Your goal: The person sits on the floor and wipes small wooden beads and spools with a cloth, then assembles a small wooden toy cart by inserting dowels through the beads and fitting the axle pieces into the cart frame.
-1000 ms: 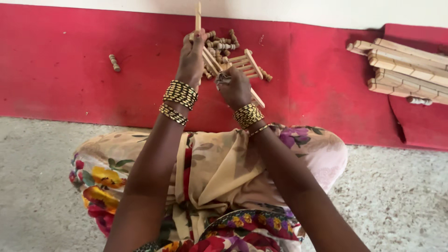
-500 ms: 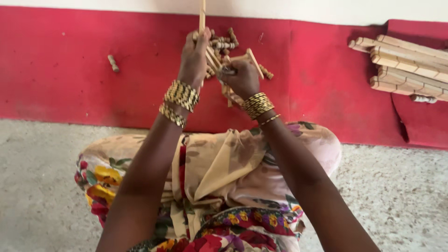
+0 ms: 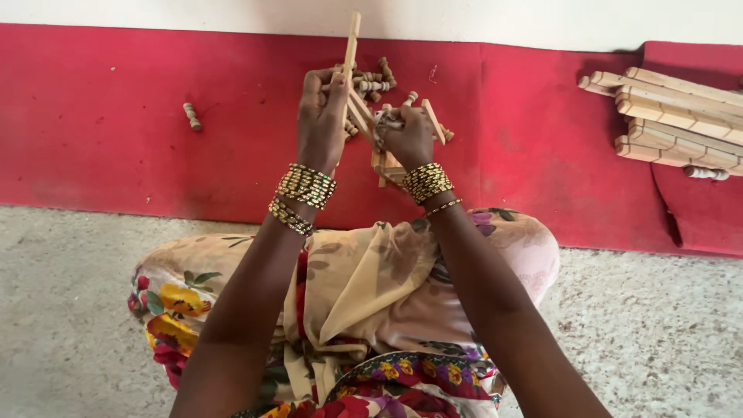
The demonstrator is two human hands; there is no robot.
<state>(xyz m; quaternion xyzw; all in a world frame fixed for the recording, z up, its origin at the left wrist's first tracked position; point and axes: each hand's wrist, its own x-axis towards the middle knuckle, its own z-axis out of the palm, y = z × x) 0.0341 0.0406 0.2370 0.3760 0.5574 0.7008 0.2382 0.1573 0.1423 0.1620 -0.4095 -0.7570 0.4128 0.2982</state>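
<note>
The left hand [image 3: 321,116] is closed around a long wooden stick [image 3: 352,46] held upright over the red mat [image 3: 116,116], and the right hand [image 3: 406,138] pinches small wooden pieces [image 3: 429,120] just beside it.

Floor [image 3: 658,340]: grey speckled stone where I sit. Red mat [image 3: 116,116] covers the strip beyond, up to the wall. On mat: lone wooden spool [image 3: 191,116] far left, pile of spools and sticks [image 3: 375,81] centre, stacked wooden slats [image 3: 673,116] right.
</note>
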